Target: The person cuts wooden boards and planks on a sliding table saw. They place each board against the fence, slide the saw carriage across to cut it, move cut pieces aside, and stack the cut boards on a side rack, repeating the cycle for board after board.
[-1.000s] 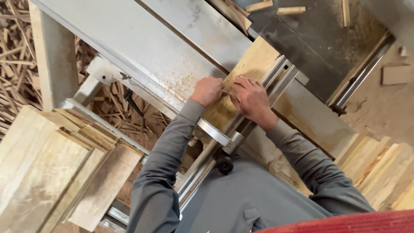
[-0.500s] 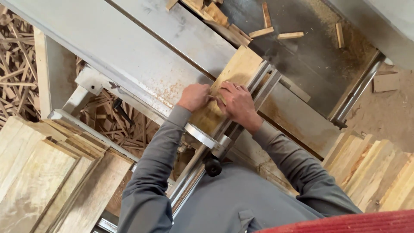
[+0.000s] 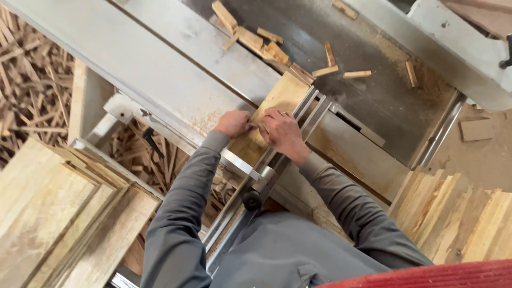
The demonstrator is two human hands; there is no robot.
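A pale wooden board (image 3: 277, 101) lies flat on the grey metal saw table (image 3: 160, 69), its right edge against a metal fence rail (image 3: 306, 114). My left hand (image 3: 233, 124) presses down on the board's near left edge with fingers curled. My right hand (image 3: 282, 130) lies over the board's near right part, next to the rail, fingers spread on the wood. Both hands touch each other at the thumbs. Grey sleeves cover both arms.
Several short wood offcuts (image 3: 261, 40) lie on the table beyond the board. Stacked boards (image 3: 64, 213) stand at lower left, more planks (image 3: 458, 218) at lower right. Scrap strips (image 3: 32, 80) litter the floor at left. A black knob (image 3: 252, 200) sits on the rail.
Board and both hands have slid forward along the rail toward the offcuts. The view has shifted, showing more of the far table.
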